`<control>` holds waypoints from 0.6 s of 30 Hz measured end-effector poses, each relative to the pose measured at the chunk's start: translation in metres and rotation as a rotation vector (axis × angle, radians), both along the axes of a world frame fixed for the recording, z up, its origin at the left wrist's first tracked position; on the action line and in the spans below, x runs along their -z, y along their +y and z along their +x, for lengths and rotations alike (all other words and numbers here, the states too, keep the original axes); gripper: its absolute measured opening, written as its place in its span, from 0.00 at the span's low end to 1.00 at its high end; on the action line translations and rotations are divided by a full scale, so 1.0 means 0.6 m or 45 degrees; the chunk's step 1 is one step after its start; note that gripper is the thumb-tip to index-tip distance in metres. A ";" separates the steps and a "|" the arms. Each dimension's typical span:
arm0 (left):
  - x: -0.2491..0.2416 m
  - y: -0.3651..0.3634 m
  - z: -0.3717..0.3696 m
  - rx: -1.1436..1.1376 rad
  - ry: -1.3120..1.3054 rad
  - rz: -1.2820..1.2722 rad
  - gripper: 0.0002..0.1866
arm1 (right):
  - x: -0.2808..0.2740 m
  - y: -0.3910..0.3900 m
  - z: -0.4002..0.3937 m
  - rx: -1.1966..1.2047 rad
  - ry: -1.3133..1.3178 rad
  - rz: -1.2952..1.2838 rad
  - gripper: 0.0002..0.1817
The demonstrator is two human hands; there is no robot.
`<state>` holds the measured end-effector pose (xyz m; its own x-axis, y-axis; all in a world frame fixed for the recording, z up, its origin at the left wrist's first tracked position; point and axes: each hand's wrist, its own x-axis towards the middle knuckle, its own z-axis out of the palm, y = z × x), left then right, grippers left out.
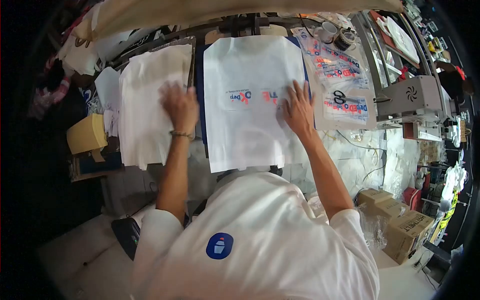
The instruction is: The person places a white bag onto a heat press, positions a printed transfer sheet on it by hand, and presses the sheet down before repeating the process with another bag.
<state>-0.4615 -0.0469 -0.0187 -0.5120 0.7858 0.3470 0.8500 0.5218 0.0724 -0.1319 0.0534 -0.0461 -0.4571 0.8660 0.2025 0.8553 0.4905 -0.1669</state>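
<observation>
A white fabric panel (245, 135) lies flat in front of me on a dark blue pad. Clear film with red and blue lettering (242, 97) rests on its middle, the letters reading upside down. My right hand (300, 107) is open, fingers spread flat on the panel's right edge beside the red letters. To the left is a pile of white fabric panels (145, 110). My left hand (180, 107), blurred by motion, is over that pile's right edge with its thumb apart from the fingers. Nothing shows in it.
On the right, a board (345, 122) carries printed transfer films (340, 70) and black-handled scissors (339, 97). A white mug (326, 32) stands behind them. A grey machine box with a fan grille (411, 94) is farther right. Cardboard boxes (407, 230) sit on the floor.
</observation>
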 end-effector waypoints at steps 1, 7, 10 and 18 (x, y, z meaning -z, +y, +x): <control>-0.007 0.012 0.026 0.355 -0.168 0.131 0.26 | 0.001 0.009 -0.031 -0.157 0.196 -0.025 0.32; 0.072 -0.026 0.170 0.762 -0.179 0.093 0.34 | 0.013 -0.033 -0.048 -0.449 0.080 -0.027 0.32; 0.152 -0.060 0.019 0.476 -0.092 0.118 0.35 | 0.023 -0.011 0.064 -0.034 0.005 0.027 0.34; 0.024 0.057 0.191 0.954 -0.336 0.113 0.30 | -0.022 -0.027 -0.019 -0.377 0.215 0.100 0.30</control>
<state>-0.3472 -0.0124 -0.0331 0.0675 0.9282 0.3658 0.9213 -0.1987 0.3342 -0.1435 0.0374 -0.0332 -0.6405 0.6795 0.3579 0.6373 0.7303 -0.2459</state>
